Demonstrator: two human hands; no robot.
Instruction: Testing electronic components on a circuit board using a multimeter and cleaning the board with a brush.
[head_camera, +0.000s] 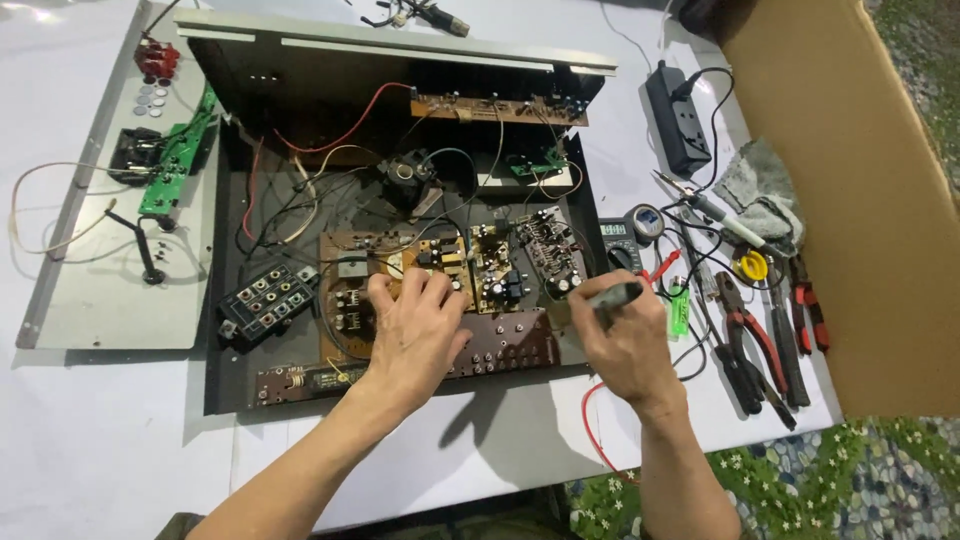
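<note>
**Q:** Fingers first — what are they doing?

**A:** Fingers (425, 292) of the left hand (415, 335) are spread and curled down onto the brown circuit board (400, 262), pressing or steadying it; nothing is held in them. The right hand (625, 345) is closed around a dark pen-shaped tool (608, 296), its tip pointing left toward the board's right edge.

**Q:** And the big picture, how far along does the work look?

**A:** The open amplifier chassis (225, 385) sits mid-table on white sheeting, its cover off and its front panel (400, 45) tipped up at the back. A grey metal plate (110, 300) with a green board (175, 170) lies apart on the left. So stripping down looks done; I'd judge the board work itself is under way, with everything yet to be closed up.

**Q:** How does the board look?

**A:** Crowded: small parts, loose red, black and white wires over it, smaller boards just beside it.

**Q:** Smaller things nearby?

**A:** A multimeter (620, 240), pliers (745, 345), a soldering iron (715, 215).
</note>
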